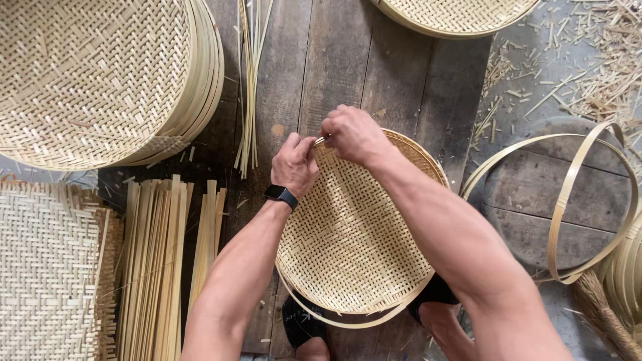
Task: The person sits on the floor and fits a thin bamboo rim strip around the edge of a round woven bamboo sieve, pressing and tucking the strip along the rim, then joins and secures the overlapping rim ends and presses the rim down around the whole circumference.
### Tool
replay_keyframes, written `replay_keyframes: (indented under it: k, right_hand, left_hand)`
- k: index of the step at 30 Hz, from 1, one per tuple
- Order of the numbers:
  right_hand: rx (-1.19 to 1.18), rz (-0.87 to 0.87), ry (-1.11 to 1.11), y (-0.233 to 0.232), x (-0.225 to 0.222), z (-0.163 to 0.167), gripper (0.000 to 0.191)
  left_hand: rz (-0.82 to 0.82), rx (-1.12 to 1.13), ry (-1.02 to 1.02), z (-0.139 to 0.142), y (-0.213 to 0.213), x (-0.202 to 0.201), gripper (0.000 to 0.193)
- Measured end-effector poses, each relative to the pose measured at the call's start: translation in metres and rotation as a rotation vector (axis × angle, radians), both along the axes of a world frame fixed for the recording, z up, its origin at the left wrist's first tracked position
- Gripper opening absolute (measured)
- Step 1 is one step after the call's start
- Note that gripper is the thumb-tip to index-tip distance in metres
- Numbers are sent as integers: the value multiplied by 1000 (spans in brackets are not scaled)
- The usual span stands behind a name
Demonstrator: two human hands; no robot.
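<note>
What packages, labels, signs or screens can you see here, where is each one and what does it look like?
Watch: the only screen in view, strapped to the left wrist beside the round woven tray; a small dark rounded rectangle on a black band, its face blank.
No packages, labels or signs show anywhere among the bamboo work.

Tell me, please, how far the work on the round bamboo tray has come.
Done: the woven tray has its mat inside a rim hoop. In hand: left hand and right hand pinch the rim at the far edge. Left: a rim strip hangs loose at the near edge. A stack of trays stands at the upper left.
</note>
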State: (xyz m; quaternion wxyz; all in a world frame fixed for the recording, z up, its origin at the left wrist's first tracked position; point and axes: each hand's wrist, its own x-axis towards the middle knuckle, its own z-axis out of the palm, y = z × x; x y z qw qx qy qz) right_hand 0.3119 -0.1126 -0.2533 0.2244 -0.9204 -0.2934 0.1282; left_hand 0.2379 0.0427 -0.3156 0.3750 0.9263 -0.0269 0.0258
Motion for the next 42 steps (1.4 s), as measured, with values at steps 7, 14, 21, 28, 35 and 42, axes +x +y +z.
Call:
replay_keyframes:
  k: [7,14,21,28,35,42]
  right_hand:
    - [53,-60,-478,-22,-75,-2,69]
    - [177,156,328,-89,-323,24,69]
    - [96,-30,14,-105,-414,11,42]
    - [91,24,-118,-104,-397,21,45]
    - [169,-19,-159,-108,-377,22,45]
    - [178,7,-202,-115,-378,1,49]
  left_hand:
    - [-36,-8,-47,11,3,-2,16]
    - [-301,142,-236,51,27,-53,63]
    - [-923,156,-145,62,67,-255,64]
    - [-939,233,-193,13,82,-266,52]
    - [-994,153,-267,9,88,-257,42]
    - [-935,291,-174,44,71,-255,45]
